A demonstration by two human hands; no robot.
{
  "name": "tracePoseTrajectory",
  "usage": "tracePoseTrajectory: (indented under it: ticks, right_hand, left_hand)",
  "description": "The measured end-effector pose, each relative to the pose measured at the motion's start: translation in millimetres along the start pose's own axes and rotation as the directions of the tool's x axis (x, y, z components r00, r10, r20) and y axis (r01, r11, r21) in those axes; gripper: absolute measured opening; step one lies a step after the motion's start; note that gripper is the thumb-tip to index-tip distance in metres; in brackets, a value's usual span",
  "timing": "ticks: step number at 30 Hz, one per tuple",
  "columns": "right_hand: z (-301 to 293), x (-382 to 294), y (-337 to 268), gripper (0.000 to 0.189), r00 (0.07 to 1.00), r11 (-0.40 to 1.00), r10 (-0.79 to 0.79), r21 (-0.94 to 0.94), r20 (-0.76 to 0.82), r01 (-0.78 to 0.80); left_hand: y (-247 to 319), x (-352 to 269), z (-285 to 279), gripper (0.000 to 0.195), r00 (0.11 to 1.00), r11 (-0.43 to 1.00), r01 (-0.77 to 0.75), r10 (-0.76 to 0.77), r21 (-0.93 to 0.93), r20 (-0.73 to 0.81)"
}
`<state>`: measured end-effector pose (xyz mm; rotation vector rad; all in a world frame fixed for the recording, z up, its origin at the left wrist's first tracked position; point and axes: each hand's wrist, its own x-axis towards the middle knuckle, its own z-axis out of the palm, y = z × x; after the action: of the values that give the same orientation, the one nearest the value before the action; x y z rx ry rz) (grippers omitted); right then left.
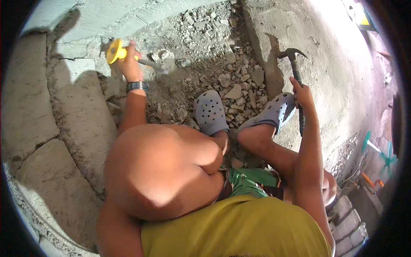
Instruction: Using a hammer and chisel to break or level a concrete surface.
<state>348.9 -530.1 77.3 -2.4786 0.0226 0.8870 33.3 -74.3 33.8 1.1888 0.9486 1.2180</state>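
My left hand (129, 64), with a watch on its wrist, grips a chisel with a yellow hand guard (115, 52). The chisel's metal shaft (152, 65) points right over the rubble, its tip blurred. Near the tip lies a pale broken lump (163, 55). My right hand (302, 96) is closed around the dark handle of a claw hammer (294, 69). The hammer's head is up and away from me, well to the right of the chisel and apart from it.
Broken concrete rubble (236, 91) fills a strip around my grey clogs (211, 110). Cracked concrete slabs (86, 112) lie left, and a raised concrete edge (257, 38) runs on the right. A pale wall (118, 16) stands ahead. Stacked blocks (346, 221) and a teal-and-white object (374, 147) are at lower right.
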Motion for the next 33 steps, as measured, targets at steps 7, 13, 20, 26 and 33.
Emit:
tracePoseTrajectory:
  ticks: [7, 13, 20, 26, 33]
  right_hand:
    - [-0.7, -0.6, -7.6, 0.058, 1.0, 1.0, -0.002, -0.016, -0.009, 0.002]
    - [-1.8, -5.3, -15.7, 0.057, 1.0, 1.0, 0.01, -0.029, -0.014, -0.01]
    - [0.9, 1.2, 2.5, 0.052, 1.0, 0.999, 0.018, 0.035, 0.006, -0.018]
    - [2.5, -1.5, -14.8, 0.053, 0.999, 0.999, 0.047, 0.009, 0.002, -0.047]
    - [0.4, 7.6, 1.9, 0.059, 0.999, 0.997, -0.027, -0.075, -0.025, 0.025]
  left_hand:
    - [-12.0, 48.2, -1.6, 0.016, 0.977, 0.98, -0.159, 0.173, 0.119, -0.123]
    - [-39.5, 11.3, -18.1, 0.014, 0.985, 0.984, 0.161, -0.156, 0.074, -0.069]
    - [17.5, 16.7, 19.4, 0.015, 1.0, 0.998, 0.018, -0.016, -0.059, 0.021]
    - [-46.7, 57.9, -9.5, 0.028, 0.968, 0.889, -0.185, 0.09, 0.418, 0.236]
    - [-81.0, -30.9, -26.5, 0.025, 0.762, 0.641, -0.603, 0.288, 0.475, 0.579]
